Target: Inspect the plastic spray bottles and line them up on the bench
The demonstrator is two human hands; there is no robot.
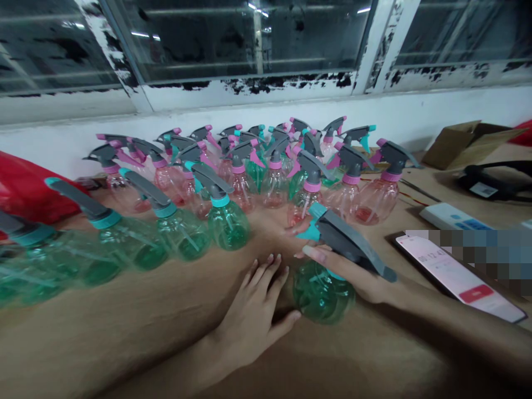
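My right hand is wrapped round the neck of a green spray bottle, just under its grey trigger head with turquoise nozzle and trigger. The bottle is roughly upright, and whether its base touches the table cannot be made out. Beside it on the left, my left hand lies palm down on the tabletop, fingers spread, holding nothing. Its thumb tip comes close to the bottle's side. To the left runs a slanting row of green spray bottles, the nearest to my hands being one with a turquoise collar.
Many pink and some green spray bottles crowd the table by the wall. On the right lie a phone with a lit screen, a white device, a black headband-like object and an opened cardboard box. Something red sits far left.
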